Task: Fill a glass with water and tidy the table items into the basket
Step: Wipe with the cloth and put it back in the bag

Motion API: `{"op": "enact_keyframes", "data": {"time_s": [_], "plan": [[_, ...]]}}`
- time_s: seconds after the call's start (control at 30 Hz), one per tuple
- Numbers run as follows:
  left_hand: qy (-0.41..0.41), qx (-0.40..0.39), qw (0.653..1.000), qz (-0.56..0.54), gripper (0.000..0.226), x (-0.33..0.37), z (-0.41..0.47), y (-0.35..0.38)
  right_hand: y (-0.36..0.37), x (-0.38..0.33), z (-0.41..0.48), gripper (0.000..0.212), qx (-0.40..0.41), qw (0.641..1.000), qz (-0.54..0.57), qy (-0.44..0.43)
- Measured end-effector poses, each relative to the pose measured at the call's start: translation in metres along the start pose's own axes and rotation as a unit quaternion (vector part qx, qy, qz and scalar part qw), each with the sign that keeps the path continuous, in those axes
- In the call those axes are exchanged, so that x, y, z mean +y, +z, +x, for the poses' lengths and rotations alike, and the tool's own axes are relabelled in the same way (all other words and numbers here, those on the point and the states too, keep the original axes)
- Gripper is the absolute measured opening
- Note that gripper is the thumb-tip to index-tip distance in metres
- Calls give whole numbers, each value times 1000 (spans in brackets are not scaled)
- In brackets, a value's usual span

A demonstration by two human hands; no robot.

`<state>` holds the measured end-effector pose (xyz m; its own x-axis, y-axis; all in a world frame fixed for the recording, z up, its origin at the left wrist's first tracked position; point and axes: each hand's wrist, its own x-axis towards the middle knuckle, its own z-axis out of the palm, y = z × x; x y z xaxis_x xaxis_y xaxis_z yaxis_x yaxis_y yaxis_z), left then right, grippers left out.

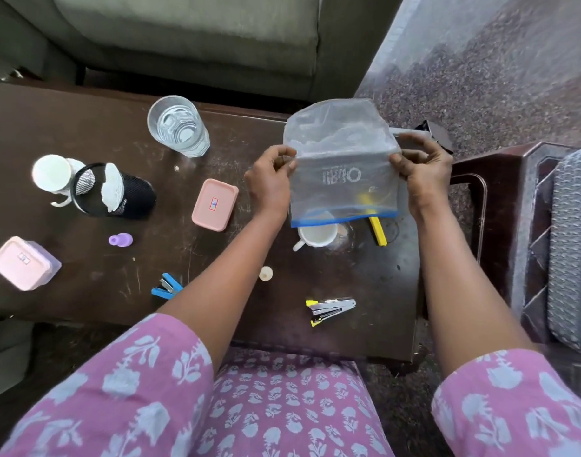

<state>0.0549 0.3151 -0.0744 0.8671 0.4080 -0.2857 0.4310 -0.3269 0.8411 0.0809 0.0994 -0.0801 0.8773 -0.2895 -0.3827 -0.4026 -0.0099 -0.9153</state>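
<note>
I hold a clear zip bag point(343, 166) with a blue seal strip above the right part of the dark table point(216, 258). My left hand point(269, 183) pinches its left edge and my right hand point(424, 173) pinches its right edge; the bag's far half is folded over. A glass point(178, 127) with water in it stands at the table's far side. The grey woven basket point(569, 245) sits on a brown stool at the right. Under the bag stand a white cup point(315, 237) and a yellow clip point(378, 230).
On the table lie two pink lidded boxes point(215, 204) point(23, 262), a black mesh holder point(114, 192) with white paper, a white mug point(53, 174), a purple cap point(121, 239), a blue stapler point(167, 286), a yellow-and-silver stapler point(328, 310) and a small round cap point(266, 273). A sofa stands behind.
</note>
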Motion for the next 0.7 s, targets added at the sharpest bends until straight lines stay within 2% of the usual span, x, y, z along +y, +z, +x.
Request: {"op": "enact_keyframes", "data": {"time_s": [0.1, 0.23, 0.3, 0.37, 0.47, 0.57, 0.7], "plan": [[6, -14, 1000, -9, 28, 7, -1, 1, -8, 1, 0, 28, -20, 999, -20, -33], [41, -75, 996, 19, 51, 13, 1, 1, -20, 1, -1, 29, -42, 997, -52, -49], [76, -81, 991, 69, 46, 16, 1, 3, -23, 0, -1, 26, -40, 991, -110, -64], [108, -76, 987, 88, 29, 20, 1, 8, -24, 0, 1, 26, -20, 983, -167, -79], [112, -66, 990, 59, 14, 23, 6, 16, -26, 0, 1, 33, -6, 982, -162, -100], [108, -82, 990, 48, 14, 29, 14, 21, -25, 1, 1, 26, -3, 989, -118, -93], [79, -111, 986, 93, 26, 32, 22, 27, -16, 5, 8, 17, 57, 986, -124, -93]]}}
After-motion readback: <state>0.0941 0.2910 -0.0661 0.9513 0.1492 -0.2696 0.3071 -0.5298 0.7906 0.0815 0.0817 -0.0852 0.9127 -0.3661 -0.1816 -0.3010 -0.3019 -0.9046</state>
